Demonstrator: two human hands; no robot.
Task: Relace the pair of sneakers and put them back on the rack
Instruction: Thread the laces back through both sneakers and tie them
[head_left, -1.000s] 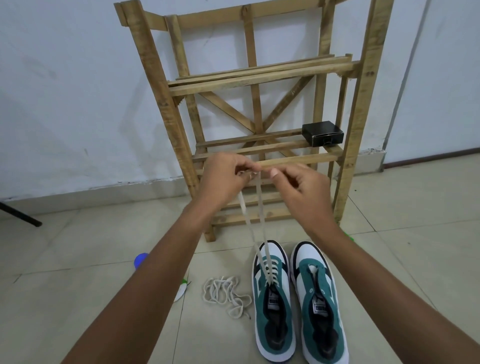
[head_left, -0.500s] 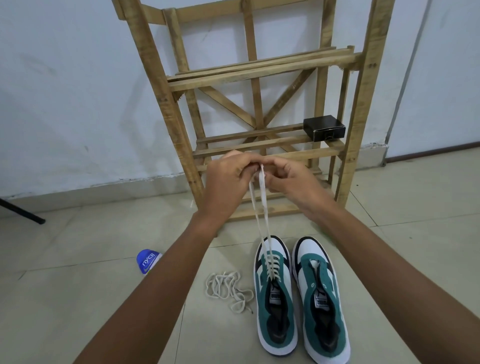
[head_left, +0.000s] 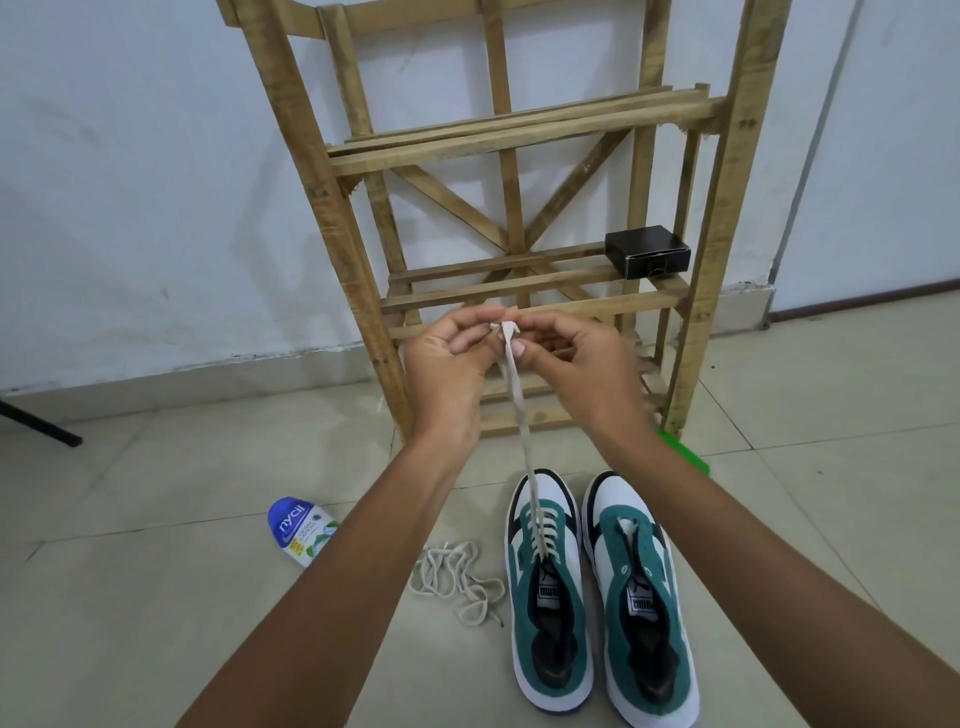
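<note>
Two green, white and black sneakers stand side by side on the tiled floor. The left sneaker (head_left: 549, 597) has a cream lace (head_left: 519, 405) threaded through its eyelets, and both lace ends run taut up to my hands. My left hand (head_left: 449, 364) and my right hand (head_left: 576, 364) meet in front of the wooden rack (head_left: 519, 135), each pinching the lace ends together at the top. The right sneaker (head_left: 641, 597) has no lace in it. A second loose lace (head_left: 457, 577) lies bunched on the floor left of the sneakers.
A black box (head_left: 648, 251) sits on the right end of the rack's middle shelf. A blue and white tube (head_left: 301, 530) lies on the floor to the left. Something green (head_left: 683, 452) shows by the rack's right foot. A dark bar (head_left: 36, 421) enters at far left.
My hands have come together, so the two lace ends now run as one strand. The view has tilted down slightly, showing more of the floor and the tube.
</note>
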